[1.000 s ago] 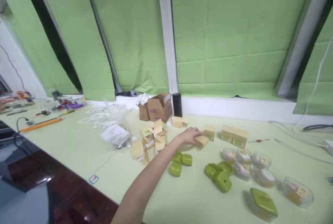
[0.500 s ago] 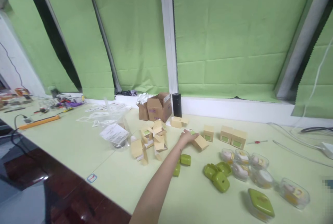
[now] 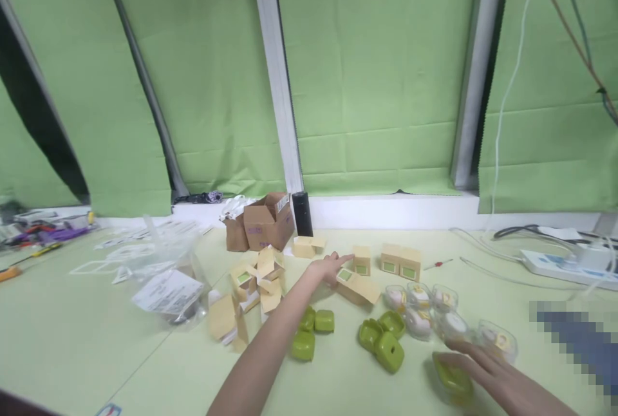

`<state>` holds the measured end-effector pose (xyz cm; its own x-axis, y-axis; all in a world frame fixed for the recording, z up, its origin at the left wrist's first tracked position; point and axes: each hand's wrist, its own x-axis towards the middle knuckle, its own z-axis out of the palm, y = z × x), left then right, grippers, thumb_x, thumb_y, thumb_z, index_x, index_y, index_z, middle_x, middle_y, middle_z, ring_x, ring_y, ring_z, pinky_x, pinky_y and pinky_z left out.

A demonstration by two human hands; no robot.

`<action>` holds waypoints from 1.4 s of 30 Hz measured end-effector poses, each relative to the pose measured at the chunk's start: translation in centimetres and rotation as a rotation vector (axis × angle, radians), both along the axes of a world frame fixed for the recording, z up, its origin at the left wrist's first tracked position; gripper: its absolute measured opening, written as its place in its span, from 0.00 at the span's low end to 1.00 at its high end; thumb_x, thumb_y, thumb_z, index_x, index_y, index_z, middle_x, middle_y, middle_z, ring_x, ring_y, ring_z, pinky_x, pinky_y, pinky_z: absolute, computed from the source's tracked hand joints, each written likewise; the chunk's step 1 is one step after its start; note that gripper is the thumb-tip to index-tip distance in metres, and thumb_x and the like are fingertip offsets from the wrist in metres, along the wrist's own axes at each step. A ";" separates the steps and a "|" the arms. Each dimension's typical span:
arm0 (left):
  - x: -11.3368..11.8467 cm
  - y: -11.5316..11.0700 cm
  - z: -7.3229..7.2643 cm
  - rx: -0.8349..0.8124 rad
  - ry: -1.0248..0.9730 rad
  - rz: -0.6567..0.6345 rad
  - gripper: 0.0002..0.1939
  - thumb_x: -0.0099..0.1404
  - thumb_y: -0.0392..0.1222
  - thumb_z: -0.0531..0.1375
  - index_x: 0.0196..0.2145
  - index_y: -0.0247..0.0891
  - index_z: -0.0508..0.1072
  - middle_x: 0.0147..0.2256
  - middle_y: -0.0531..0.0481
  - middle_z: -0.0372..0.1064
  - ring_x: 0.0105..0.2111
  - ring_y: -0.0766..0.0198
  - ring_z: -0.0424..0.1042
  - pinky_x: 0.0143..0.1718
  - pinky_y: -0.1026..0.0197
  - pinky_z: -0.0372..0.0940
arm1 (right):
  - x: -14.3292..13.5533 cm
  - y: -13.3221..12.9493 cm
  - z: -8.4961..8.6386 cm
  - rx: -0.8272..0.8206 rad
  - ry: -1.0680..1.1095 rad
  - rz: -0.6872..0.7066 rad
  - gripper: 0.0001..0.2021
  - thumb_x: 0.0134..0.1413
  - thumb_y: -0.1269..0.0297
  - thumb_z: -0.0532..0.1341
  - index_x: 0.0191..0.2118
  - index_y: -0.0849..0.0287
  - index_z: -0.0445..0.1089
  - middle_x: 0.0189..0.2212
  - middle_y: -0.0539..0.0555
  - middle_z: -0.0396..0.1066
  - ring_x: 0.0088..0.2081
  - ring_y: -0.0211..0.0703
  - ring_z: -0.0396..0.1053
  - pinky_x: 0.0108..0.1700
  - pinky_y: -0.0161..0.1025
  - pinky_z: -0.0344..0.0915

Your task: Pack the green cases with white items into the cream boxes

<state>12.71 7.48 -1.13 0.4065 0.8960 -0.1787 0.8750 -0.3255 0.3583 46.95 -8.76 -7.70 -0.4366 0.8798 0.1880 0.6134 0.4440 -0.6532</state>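
My left hand (image 3: 327, 269) is at the far end of a small tan cardboard box (image 3: 360, 288) with a green label window, its fingers closed at the box's edge and the index finger stretched out. An end flap of that box is open. At the lower right, my right hand (image 3: 487, 371) is over a container with a green lid (image 3: 452, 382), fingers around it and partly smeared by motion. Several clear containers (image 3: 452, 324) with pale contents stand just beyond. Loose green lids (image 3: 389, 351) lie between the hands, and more green lids (image 3: 303, 345) are beside my left forearm.
Closed tan boxes (image 3: 400, 263) stand towards the back, and opened ones (image 3: 258, 281) are piled left of my arm. A brown carton (image 3: 268, 226), a black cylinder (image 3: 302, 215) and a plastic bag (image 3: 171, 293) are further back and left. Cables and a power strip (image 3: 555, 269) lie right.
The view has turned right. My right hand has come in and reached the green-lidded container. My left hand stays at the tan box, which has turned slightly.
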 end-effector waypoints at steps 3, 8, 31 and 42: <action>0.0 -0.9 -0.5 0.064 0.013 -0.013 0.53 0.35 0.35 0.69 0.59 0.49 0.53 0.50 0.45 0.60 0.54 0.42 0.57 0.54 0.44 0.52 | -0.7 -0.1 0.5 -0.049 -0.007 -0.013 0.19 0.46 0.59 0.63 0.47 0.43 0.72 0.49 0.52 0.71 0.49 0.59 0.68 0.50 0.48 0.67; -0.4 -3.1 -1.5 0.146 -0.103 0.022 0.39 0.38 0.41 0.68 0.51 0.44 0.65 0.48 0.45 0.60 0.53 0.42 0.55 0.54 0.44 0.51 | -1.2 -0.1 2.4 -0.095 0.278 -0.100 0.27 0.43 0.60 0.65 0.53 0.47 0.66 0.52 0.52 0.68 0.50 0.55 0.67 0.50 0.44 0.67; 5.7 -11.8 -2.9 0.204 -0.864 0.321 0.30 0.46 0.39 0.66 0.49 0.47 0.67 0.52 0.46 0.53 0.55 0.46 0.56 0.56 0.48 0.53 | -8.6 3.3 4.7 -0.302 0.931 -0.299 0.29 0.45 0.39 0.57 0.49 0.53 0.63 0.47 0.56 0.71 0.46 0.55 0.69 0.44 0.47 0.68; 6.1 -12.3 -4.0 -0.007 -1.252 0.343 0.45 0.49 0.39 0.67 0.59 0.46 0.48 0.59 0.41 0.54 0.56 0.48 0.57 0.55 0.50 0.56 | -10.0 2.6 3.9 -0.395 0.892 -0.267 0.28 0.41 0.46 0.63 0.47 0.57 0.66 0.47 0.58 0.72 0.46 0.55 0.69 0.43 0.45 0.68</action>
<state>18.83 -4.81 -5.16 0.0507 0.9876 0.1489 -0.0162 -0.1482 0.9888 36.93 -6.19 -3.83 -0.0584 0.9980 0.0237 -0.1226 0.0164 -0.9923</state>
